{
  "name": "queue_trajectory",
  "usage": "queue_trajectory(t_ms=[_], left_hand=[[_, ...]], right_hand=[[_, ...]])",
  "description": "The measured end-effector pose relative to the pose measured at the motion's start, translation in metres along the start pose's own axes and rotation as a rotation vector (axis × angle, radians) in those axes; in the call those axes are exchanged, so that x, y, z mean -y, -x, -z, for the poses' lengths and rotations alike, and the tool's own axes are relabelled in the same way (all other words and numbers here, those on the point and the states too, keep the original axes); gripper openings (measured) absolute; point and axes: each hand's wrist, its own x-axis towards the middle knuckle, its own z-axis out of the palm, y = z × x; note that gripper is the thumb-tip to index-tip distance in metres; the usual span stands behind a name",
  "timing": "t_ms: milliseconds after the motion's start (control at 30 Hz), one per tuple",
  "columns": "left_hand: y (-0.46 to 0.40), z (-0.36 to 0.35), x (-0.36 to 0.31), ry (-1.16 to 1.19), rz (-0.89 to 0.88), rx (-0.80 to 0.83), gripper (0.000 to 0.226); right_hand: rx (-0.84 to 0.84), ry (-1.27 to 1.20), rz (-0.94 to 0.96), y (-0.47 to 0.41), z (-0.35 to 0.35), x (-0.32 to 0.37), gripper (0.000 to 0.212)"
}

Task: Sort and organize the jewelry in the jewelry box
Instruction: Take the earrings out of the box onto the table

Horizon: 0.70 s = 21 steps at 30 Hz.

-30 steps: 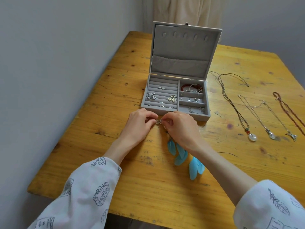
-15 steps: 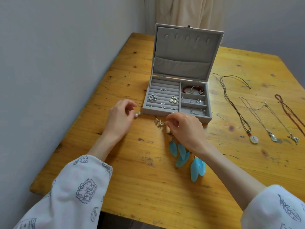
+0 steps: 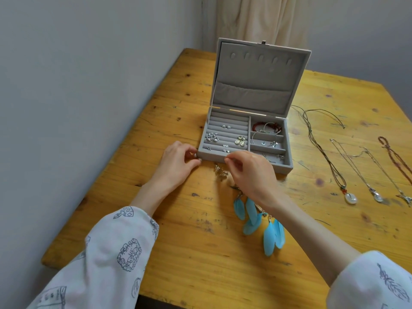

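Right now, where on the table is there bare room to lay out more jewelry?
Bare wood lies between the wall and the jewelry box, and along the near edge between the sleeves. It is crowded right of the box, with the necklaces, and around the feather earrings.
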Motion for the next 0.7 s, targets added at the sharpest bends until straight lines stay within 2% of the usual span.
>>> queue_trajectory(t_ms=[300, 467, 700], left_hand=[[-0.002, 0.002, 0.009, 0.017, -0.023, -0.025, 0.021], [0.003, 0.005, 0.013, 0.029, -0.082, -0.038, 0.021], [0.006, 0.011, 0.018, 0.020, -0.099, 0.009, 0.023]], right_hand=[[0.023, 0.028, 0.051, -0.004, -0.007, 0.006, 0.017], [0.117, 0.160, 0.188, -0.013, -0.014, 0.026, 0.029], [0.172, 0.266, 0.283, -0.019, -0.022, 0.031, 0.030]])
